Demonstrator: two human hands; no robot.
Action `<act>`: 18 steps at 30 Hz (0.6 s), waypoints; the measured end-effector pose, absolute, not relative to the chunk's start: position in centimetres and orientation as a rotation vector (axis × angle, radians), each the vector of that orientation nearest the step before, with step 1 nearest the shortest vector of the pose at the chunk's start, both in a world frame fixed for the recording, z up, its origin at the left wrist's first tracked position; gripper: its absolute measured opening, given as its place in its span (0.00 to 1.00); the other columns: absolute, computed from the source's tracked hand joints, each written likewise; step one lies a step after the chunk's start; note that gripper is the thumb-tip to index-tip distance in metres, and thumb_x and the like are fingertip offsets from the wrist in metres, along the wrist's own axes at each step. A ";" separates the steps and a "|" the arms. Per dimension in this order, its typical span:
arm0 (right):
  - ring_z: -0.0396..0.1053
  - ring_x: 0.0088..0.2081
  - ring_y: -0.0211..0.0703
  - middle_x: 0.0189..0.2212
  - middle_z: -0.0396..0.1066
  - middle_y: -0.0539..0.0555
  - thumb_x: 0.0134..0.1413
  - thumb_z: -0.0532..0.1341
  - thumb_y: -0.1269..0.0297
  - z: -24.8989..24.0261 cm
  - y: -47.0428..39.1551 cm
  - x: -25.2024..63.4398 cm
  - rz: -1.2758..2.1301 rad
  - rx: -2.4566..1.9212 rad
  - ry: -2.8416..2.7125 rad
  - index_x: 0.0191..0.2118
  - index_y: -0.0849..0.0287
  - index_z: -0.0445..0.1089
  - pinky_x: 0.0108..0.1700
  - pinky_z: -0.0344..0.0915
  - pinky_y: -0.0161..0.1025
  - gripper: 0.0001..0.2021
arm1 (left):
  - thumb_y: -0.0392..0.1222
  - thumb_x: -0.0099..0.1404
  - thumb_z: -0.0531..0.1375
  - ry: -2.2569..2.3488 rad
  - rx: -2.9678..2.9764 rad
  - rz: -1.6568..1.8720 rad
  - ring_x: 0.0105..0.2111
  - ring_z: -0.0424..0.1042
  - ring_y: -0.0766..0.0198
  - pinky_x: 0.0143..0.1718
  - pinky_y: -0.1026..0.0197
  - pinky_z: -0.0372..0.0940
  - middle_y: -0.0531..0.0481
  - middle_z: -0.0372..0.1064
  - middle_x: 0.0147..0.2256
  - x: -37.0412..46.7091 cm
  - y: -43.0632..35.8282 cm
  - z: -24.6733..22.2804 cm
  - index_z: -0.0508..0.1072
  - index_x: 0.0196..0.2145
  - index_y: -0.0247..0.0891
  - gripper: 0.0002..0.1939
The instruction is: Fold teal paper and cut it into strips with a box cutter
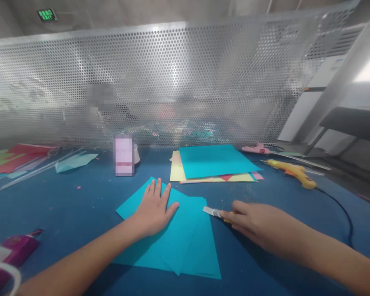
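i log: yellow glue gun (296, 172), right; pink glue gun (258, 149), farther; perforated screen (172, 78), far; exit sign (47, 15), far left.

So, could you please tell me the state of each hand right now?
Left hand: open, flat on blue paper.
Right hand: closed, holding a utility knife.

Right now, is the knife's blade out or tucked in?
Out. The silver blade sticks out beyond the right hand, its tip by the blue paper under the left hand.
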State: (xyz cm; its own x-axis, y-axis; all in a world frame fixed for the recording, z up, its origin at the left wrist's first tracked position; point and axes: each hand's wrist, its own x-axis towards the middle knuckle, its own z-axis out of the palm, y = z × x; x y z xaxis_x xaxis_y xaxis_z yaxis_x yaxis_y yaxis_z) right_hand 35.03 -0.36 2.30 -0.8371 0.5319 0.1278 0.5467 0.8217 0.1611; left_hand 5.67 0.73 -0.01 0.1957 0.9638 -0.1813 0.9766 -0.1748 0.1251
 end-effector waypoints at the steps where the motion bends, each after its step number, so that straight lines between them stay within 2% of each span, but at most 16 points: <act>1: 0.58 0.20 0.36 0.27 0.65 0.53 0.67 0.45 0.67 2.2 -0.3 35.0 -0.307 -0.858 -2.928 0.50 0.59 0.69 0.20 0.44 0.38 0.17 | 0.63 0.71 0.39 1.863 2.257 -0.090 0.65 0.22 0.41 0.64 0.40 0.37 0.38 0.22 0.67 5.7 0.7 0.0 0.40 0.68 0.36 0.38; 18: 0.62 0.20 0.38 0.29 0.66 0.54 0.66 0.48 0.68 1.8 -0.3 35.2 -0.342 -0.897 -2.996 0.53 0.59 0.67 0.20 0.45 0.39 0.16 | 0.63 0.70 0.41 1.899 2.319 -0.078 0.65 0.23 0.41 0.63 0.39 0.35 0.37 0.25 0.67 5.5 0.7 -0.2 0.43 0.68 0.34 0.38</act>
